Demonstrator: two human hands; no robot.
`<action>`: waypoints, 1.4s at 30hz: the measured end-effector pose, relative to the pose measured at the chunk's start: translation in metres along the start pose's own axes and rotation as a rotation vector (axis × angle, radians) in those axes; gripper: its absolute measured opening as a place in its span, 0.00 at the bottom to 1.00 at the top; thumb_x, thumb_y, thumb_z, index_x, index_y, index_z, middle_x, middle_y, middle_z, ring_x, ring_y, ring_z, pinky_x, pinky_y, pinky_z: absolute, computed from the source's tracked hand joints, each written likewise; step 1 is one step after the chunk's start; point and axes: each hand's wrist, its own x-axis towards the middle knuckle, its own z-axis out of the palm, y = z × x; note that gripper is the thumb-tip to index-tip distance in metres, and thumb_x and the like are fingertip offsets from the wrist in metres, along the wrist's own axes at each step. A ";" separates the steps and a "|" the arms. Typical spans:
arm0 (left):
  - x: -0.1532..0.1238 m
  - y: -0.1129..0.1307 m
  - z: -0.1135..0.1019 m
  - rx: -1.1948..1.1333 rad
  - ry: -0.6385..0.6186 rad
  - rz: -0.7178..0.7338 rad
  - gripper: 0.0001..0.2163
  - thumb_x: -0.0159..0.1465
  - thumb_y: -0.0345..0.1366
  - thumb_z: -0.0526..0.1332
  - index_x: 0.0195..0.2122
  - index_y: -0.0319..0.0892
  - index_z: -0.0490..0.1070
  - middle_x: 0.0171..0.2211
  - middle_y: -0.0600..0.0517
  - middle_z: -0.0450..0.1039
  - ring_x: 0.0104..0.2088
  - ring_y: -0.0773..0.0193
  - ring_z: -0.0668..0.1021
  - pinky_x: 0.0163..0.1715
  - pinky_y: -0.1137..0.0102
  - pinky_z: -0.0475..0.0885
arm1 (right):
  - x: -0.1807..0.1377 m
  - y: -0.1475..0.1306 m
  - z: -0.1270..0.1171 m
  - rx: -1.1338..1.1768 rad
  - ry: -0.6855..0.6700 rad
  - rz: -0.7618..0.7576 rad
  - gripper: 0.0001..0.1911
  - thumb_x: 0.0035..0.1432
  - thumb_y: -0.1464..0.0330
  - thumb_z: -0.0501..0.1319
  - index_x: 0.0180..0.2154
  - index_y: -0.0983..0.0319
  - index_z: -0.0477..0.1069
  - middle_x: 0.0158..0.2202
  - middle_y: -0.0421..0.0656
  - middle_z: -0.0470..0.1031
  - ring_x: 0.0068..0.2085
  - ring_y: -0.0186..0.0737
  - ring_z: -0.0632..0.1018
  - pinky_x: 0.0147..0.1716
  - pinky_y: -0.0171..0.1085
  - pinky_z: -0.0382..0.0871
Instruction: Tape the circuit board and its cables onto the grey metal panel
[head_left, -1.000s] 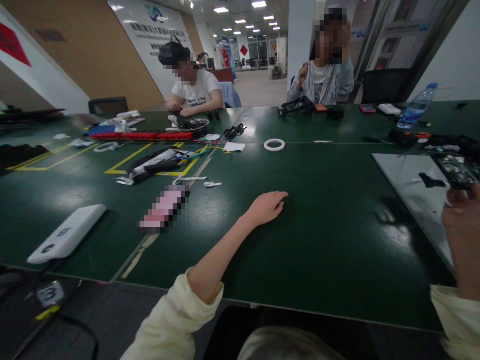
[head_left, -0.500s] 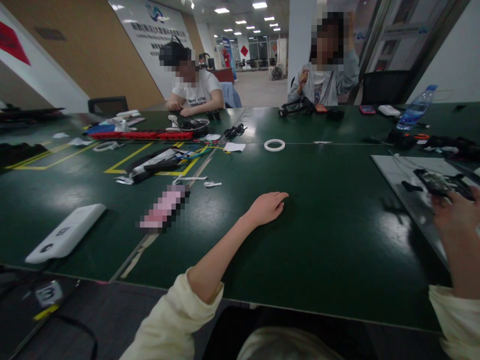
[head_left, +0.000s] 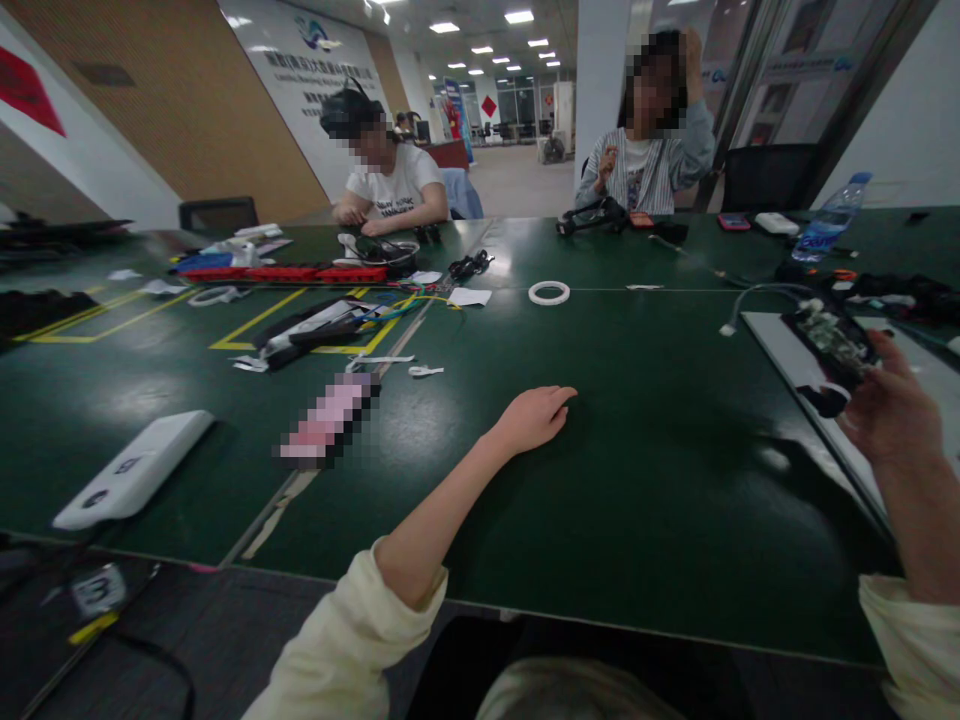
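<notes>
My left hand [head_left: 534,416] lies flat on the dark green table [head_left: 645,470], fingers stretched out, holding nothing. My right hand [head_left: 889,410] is raised at the right edge, fingers wrapped round a small black device with an exposed circuit board [head_left: 829,342]. A grey cable [head_left: 757,297] trails from the device to the left and ends in a white plug lying on the table. Under the device lies a grey sheet [head_left: 787,345] on the table.
A white tape ring [head_left: 549,292] lies mid-table. A white flat box [head_left: 135,468] and a pink object [head_left: 330,415] sit at the left. Red strips [head_left: 300,271], cables and a water bottle [head_left: 831,217] lie further back. Two people sit at the far side.
My right hand has moved left and upward with the device, and the grey cable now trails out across the table. My left hand has stayed still.
</notes>
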 end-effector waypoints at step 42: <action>-0.003 0.020 -0.009 -0.109 -0.007 0.127 0.24 0.66 0.47 0.54 0.61 0.46 0.56 0.64 0.46 0.53 0.64 0.56 0.58 0.62 0.55 0.56 | -0.095 -0.014 0.137 -0.722 -0.754 -0.475 0.38 0.63 0.53 0.50 0.67 0.56 0.36 0.28 0.39 0.71 0.26 0.39 0.72 0.27 0.38 0.64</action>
